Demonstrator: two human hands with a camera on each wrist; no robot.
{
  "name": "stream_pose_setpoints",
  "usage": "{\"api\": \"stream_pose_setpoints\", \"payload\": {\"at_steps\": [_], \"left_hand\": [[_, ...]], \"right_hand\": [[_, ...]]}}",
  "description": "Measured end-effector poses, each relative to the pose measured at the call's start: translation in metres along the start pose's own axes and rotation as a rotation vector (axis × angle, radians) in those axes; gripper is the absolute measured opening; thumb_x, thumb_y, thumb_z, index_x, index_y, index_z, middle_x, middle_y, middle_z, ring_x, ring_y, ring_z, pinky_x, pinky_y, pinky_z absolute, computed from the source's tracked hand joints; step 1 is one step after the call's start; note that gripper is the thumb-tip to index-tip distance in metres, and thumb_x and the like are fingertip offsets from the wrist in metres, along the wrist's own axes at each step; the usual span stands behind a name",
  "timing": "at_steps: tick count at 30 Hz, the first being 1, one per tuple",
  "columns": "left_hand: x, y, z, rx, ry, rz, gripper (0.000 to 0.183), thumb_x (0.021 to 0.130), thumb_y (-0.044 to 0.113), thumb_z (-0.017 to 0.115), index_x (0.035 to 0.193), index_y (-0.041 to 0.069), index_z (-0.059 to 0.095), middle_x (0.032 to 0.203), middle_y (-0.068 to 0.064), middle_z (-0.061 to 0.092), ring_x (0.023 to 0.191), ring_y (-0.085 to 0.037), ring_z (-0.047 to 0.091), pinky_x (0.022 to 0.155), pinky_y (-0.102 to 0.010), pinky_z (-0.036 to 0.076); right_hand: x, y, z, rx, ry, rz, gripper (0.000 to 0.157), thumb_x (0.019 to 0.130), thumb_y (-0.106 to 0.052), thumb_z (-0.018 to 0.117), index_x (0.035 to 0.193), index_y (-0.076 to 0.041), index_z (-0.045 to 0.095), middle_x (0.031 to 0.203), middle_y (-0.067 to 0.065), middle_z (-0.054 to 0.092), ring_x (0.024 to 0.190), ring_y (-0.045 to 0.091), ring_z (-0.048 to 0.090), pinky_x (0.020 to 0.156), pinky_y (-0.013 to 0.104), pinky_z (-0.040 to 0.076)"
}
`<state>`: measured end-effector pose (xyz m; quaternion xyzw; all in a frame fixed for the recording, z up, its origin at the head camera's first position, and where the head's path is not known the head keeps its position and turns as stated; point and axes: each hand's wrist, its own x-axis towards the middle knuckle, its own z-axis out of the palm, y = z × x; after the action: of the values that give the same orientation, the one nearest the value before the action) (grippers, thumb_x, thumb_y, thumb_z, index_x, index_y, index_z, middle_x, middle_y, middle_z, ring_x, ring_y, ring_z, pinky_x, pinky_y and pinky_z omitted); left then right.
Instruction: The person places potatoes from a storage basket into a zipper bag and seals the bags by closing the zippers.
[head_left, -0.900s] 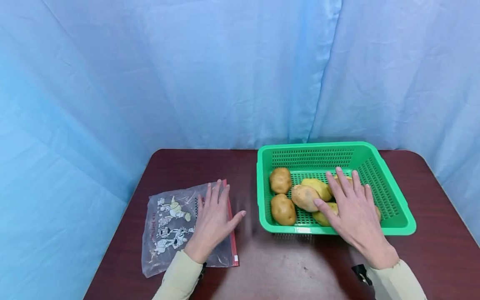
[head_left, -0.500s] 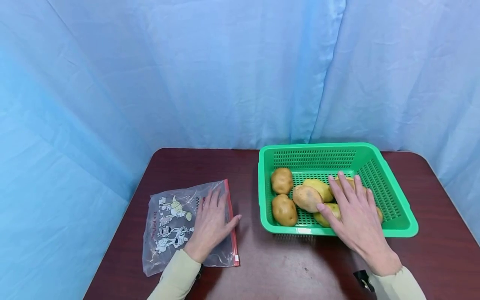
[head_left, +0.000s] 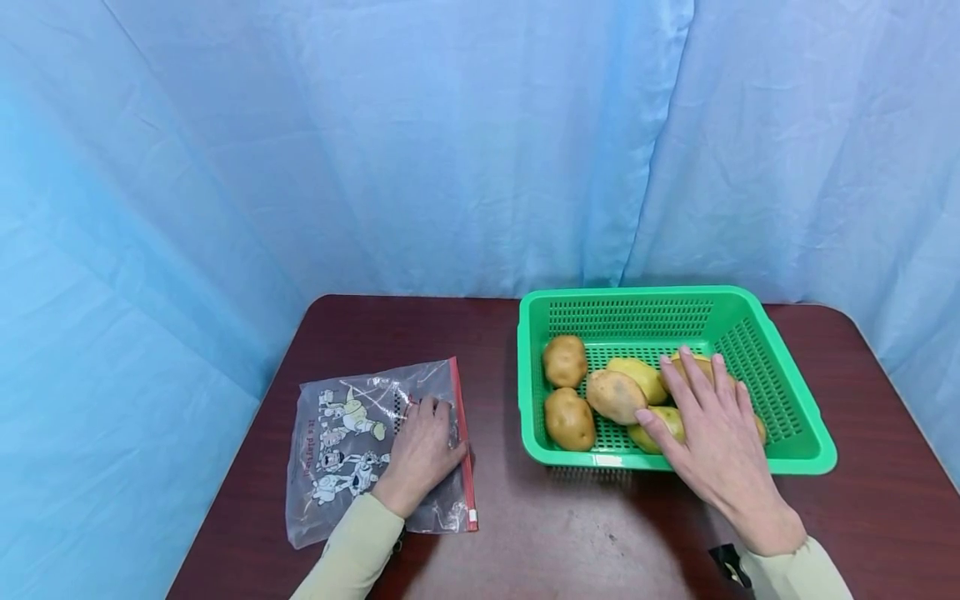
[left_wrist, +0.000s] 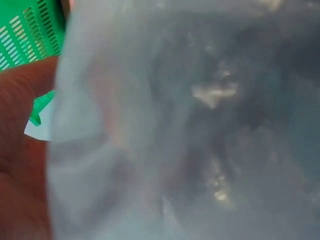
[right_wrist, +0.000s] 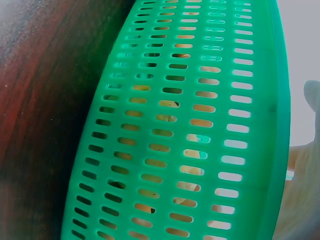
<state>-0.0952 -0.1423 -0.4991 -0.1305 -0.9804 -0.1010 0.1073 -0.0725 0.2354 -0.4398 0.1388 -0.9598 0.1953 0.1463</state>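
Note:
A clear plastic zip bag [head_left: 348, 492] with cartoon prints and a red zip strip lies flat on the table at left. My left hand [head_left: 422, 454] grips it near the strip, fingers curled into the plastic and thumb toward the red edge. In the left wrist view, blurred plastic [left_wrist: 200, 150] fills most of the picture beside the thumb [left_wrist: 30, 80]. At right, my right hand [head_left: 716, 442] is spread over the green basket [head_left: 528, 417], fingers straight above several potatoes [head_left: 568, 419], some brown, some yellower. It partly hides those underneath.
The dark red-brown table [head_left: 540, 533] has rounded far corners. Light blue curtains [head_left: 450, 167] hang right behind it and along the left. The basket's slotted wall [right_wrist: 175, 125] stands close in the right wrist view, beside the tabletop [right_wrist: 40, 125].
My left hand's fingers were straight and spread over the bag; they have lowered and curled into its plastic, which now looks more wrinkled. My right hand has barely moved.

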Motion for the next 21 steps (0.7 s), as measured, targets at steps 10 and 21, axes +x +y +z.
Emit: {"api": "stream_pose_setpoints", "payload": {"at_steps": [10, 21], "left_hand": [[0.000, -0.005, 0.005, -0.078, -0.004, -0.035, 0.017, 0.071, 0.012, 0.081, 0.074, 0.006, 0.065, 0.092, -0.014, 0.058, 0.084, -0.034, 0.059, 0.073, -0.047, 0.055], [-0.004, -0.010, -0.017, -0.310, 0.088, -0.139, 0.009, 0.078, 0.005, 0.074, 0.077, 0.010, 0.067, 0.097, -0.008, 0.066, 0.088, -0.030, 0.066, 0.077, -0.047, 0.054]], "right_hand": [[-0.001, 0.002, 0.001, 0.012, 0.002, 0.005, 0.073, 0.103, -0.048, 0.058, 0.160, -0.009, 0.036, 0.166, 0.022, 0.028, 0.155, 0.048, 0.007, 0.117, 0.074, 0.007], [-0.002, -0.003, -0.002, 0.029, -0.006, 0.004, 0.071, 0.104, -0.047, 0.057, 0.160, -0.007, 0.037, 0.167, 0.021, 0.025, 0.156, 0.047, 0.007, 0.119, 0.071, 0.007]]}}
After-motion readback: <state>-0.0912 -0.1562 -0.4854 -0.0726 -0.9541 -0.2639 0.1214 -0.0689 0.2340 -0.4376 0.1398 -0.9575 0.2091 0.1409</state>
